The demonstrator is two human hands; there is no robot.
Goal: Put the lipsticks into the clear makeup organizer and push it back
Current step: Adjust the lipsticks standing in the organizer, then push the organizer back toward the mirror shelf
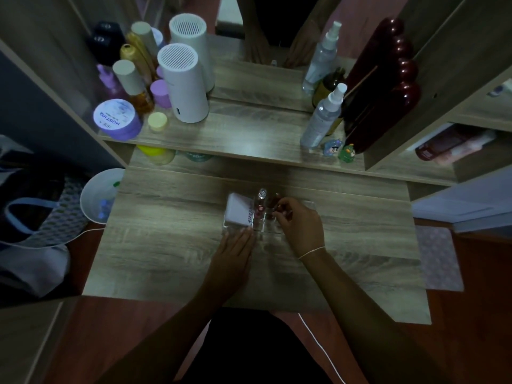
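The clear makeup organizer (311, 206) stands in the middle of the wooden tabletop. A white box (237, 213) printed "4U2" fills its left compartment. Beside the box a clear-capped lipstick (260, 203) stands upright in a slot. My right hand (299, 227) is over the organizer's right part, fingers pinched on a dark reddish lipstick (275, 202) that is in or just above a slot. My left hand (235, 252) lies flat against the organizer's near left edge, fingertips touching the white box, holding nothing.
A raised shelf (221, 139) with a mirror runs behind the organizer. On it stand a lavender jar (116, 119), bottles, a white cylinder device (184, 84), a spray bottle (322, 117) and small figurines (347, 153). A white bin (99, 195) sits at the table's left.
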